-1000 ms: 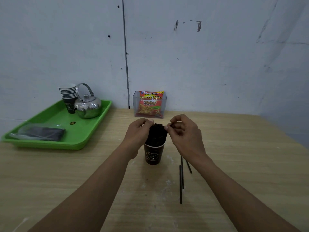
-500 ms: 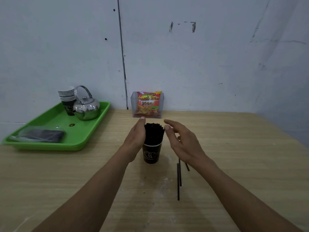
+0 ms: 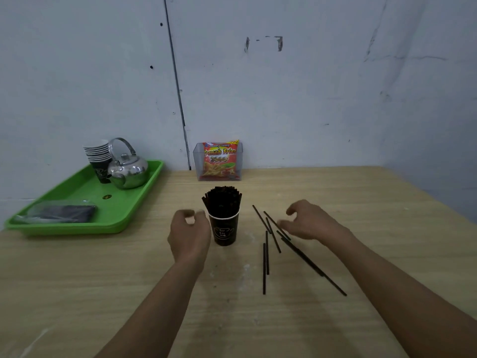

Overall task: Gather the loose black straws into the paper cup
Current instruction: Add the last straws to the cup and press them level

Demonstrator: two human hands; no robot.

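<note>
Both hands empty: left hand (image 3: pixel 189 235) loosely curled by cup (image 3: pixel 224 229), right hand (image 3: pixel 308 222) spread over loose straws (image 3: pixel 273 239). We'd rake them parallel first, then pinch the bunch.

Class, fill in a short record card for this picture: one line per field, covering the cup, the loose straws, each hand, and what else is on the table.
cup: black paper cup upright on the table, packed with a bundle of straws
loose straws: several lying flat to the right of the cup
left hand: beside the cup, fingers curled, holding nothing
right hand: open, reaching over the loose straws
tray: green, far left; carries a kettle, a stack of cups and a dark packet
back edge: snack bag in a clear holder
</note>
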